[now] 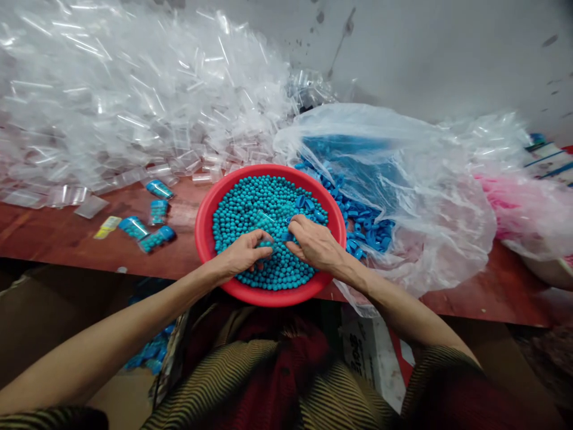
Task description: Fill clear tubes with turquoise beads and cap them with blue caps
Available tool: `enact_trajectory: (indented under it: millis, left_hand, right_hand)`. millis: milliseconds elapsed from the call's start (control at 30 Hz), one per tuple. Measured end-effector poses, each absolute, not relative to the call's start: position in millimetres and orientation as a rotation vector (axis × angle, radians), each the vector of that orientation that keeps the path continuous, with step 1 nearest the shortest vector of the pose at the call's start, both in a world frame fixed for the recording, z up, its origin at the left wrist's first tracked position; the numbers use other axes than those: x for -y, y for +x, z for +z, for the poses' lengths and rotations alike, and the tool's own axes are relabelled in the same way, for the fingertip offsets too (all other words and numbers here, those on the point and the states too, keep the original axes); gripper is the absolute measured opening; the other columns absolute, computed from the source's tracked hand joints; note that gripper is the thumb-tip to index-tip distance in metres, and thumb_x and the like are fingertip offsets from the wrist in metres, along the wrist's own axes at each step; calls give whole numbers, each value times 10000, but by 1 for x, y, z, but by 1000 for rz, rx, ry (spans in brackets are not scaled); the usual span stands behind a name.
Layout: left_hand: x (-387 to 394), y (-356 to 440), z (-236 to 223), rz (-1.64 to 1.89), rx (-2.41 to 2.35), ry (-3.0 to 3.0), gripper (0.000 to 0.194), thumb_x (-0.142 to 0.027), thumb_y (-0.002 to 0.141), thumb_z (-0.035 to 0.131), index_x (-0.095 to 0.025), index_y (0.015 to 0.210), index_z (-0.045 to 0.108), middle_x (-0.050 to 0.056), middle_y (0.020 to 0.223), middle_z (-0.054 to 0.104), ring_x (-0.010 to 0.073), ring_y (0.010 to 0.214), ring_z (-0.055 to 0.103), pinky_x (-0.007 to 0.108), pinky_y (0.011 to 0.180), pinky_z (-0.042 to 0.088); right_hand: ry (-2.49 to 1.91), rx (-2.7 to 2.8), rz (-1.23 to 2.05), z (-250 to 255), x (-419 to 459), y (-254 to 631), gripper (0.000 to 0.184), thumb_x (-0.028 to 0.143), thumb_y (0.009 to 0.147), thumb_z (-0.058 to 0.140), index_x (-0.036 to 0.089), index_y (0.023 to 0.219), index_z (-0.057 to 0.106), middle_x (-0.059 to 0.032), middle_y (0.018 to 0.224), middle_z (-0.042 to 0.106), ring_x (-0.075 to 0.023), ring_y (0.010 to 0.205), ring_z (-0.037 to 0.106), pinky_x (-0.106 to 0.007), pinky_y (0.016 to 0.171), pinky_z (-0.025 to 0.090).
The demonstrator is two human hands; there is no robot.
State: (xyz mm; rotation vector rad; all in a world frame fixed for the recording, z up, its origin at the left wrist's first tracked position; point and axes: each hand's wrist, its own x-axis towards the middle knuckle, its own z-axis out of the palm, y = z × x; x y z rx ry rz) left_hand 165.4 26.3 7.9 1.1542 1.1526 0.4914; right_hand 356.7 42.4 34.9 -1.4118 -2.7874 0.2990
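Observation:
A red basin [203, 230] full of round turquoise beads [250, 197] stands in front of me. Over the beads, my left hand [246, 254] is closed around a small clear plastic container [265, 222], partly hidden by the fingers. My right hand [316, 243] is closed just to the right of it, with a blue cap [287, 236] pinched at its fingertips. A few more blue caps [305, 203] lie on the beads near the basin's right side.
Clear empty containers [134, 107] are heaped at the back left. Several bead-filled containers [157, 237] and a yellow label [107, 227] lie left of the basin. Right of it, blue caps [371, 230] spill from a plastic bag [430, 197]; pink pieces [504, 194] lie farther right.

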Motion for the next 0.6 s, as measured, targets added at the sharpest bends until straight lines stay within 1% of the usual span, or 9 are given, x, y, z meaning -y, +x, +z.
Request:
enact_trajectory:
  millis: [100,167,267,333,433,500,600]
  left_hand:
    - [-25,167,8,500,-1166,1205,258,-306,713,583,-179,914,481,-71,652,482,70,461,489,178,383,340]
    - [-25,166,9,516,-1147,1189,266,-319,718,581,-181,916,470,-69,669,488,65,462,488,174,381,331]
    - [-25,164,8,531,-1094,1164,269,-339,728,576,-179,913,463,-57,696,506,61,469,499,169,381,329]
    - [-25,163,9,539,-1069,1167,281,-344,729,585,-178,920,462,-53,702,512,62,466,504,170,377,335]
    - [-23,165,10,576,-1049,1171,314,-338,729,601,-177,959,461,-54,689,518,64,451,500,172,369,340]
    - [-22,167,11,618,-1048,1150,349,-334,733,602,-178,1007,452,-58,681,519,64,442,497,172,364,343]
    - [-20,170,11,661,-1051,1109,405,-334,737,614,-181,1065,433,-58,683,527,64,442,499,170,360,348]
  right_hand:
    - [-1261,2485,902,24,-47,358,194,290,852,550,142,977,544,-21,797,593,-134,693,532,-247,630,386]
    - [-1154,2234,1154,15,-48,357,209,334,847,557,159,962,551,26,709,543,-110,640,491,-236,621,385]
    - [-1093,1933,1294,7,-44,354,217,353,837,551,180,966,573,45,684,507,-93,625,464,-226,616,396]
    - [-1110,1785,1357,5,-39,351,228,355,841,531,189,989,583,43,700,506,-85,618,481,-219,598,417]
    - [-1151,1589,1470,3,-31,347,267,379,821,549,195,1010,589,49,699,501,-71,530,502,-209,500,435]
    - [-1189,1524,1485,3,-27,345,286,384,810,570,193,1020,601,55,660,510,-66,468,496,-203,445,425]
    - [-1214,1491,1502,3,-23,345,320,389,851,509,173,1068,603,45,599,549,-82,466,525,-210,456,454]
